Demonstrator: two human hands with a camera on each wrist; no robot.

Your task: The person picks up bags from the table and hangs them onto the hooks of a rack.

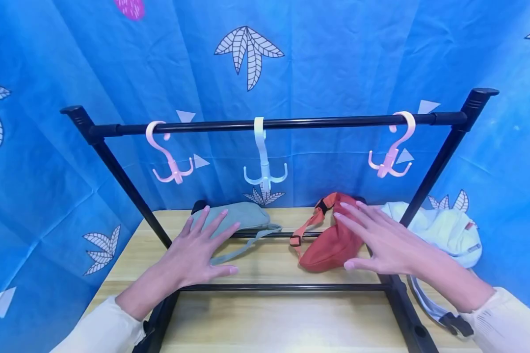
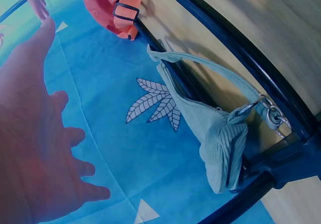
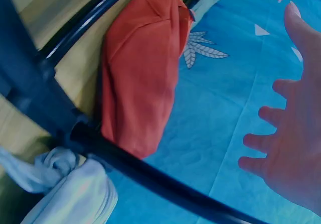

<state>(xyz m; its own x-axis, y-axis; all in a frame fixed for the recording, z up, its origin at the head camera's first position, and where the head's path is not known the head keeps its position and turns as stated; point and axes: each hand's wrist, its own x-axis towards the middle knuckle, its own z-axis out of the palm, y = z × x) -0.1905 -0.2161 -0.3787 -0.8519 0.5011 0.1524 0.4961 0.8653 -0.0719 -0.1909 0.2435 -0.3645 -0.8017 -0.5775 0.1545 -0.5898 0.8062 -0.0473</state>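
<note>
My left hand hovers with spread fingers in front of a grey-green bag, holding nothing. Likewise empty, my right hand is held out with fingers apart before a red waist bag with an orange strap. Both bags lie at the lower bars of a black rack. In the left wrist view the green bag shows a corded surface, a strap and a metal chain. The right wrist view shows the red bag apart from the fingers. To the right lies a white bag with a black buckle.
From the rack's top bar hang a pink hook at left, a pale blue hook mid-bar and another pink hook at right. The rack stands on a wooden table, before a blue leaf-patterned curtain.
</note>
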